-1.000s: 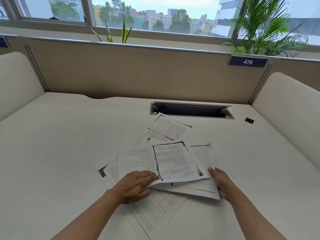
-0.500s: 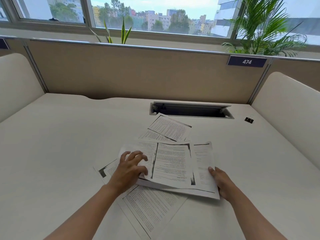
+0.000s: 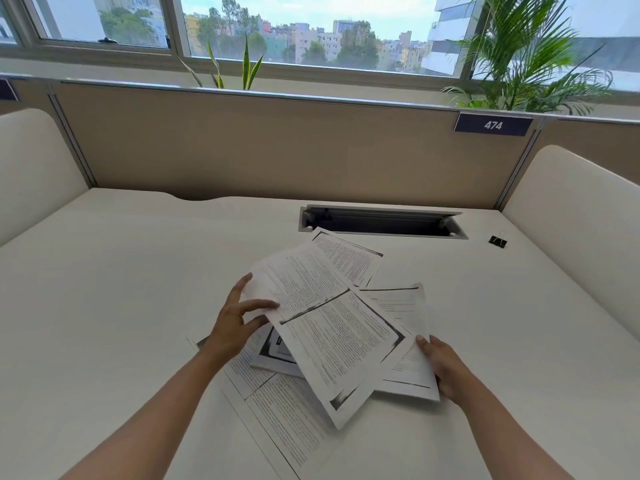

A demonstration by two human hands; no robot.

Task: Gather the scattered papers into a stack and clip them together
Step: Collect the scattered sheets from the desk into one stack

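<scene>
Several printed sheets lie overlapped at the middle of the white desk. My left hand [image 3: 239, 320] holds the left edge of the top printed sheet [image 3: 332, 320], which is lifted and turned askew over the others. My right hand [image 3: 441, 367] grips the right edge of a sheet [image 3: 408, 341] lying under it. One more sheet [image 3: 349, 258] lies further back, and another sheet [image 3: 287, 420] lies nearest me. A small black binder clip [image 3: 498, 241] sits alone at the far right of the desk, well away from both hands.
A recessed cable slot [image 3: 382, 223] opens in the desk [image 3: 138, 289] just behind the papers. Beige partition panels close off the back and both sides, with a plate reading 474 [image 3: 492, 125]. Plants stand on the window ledge beyond.
My left hand has moved from the near edge of the top sheet to its left edge and raised and rotated the sheet. My right hand has stayed on the right-hand sheet.
</scene>
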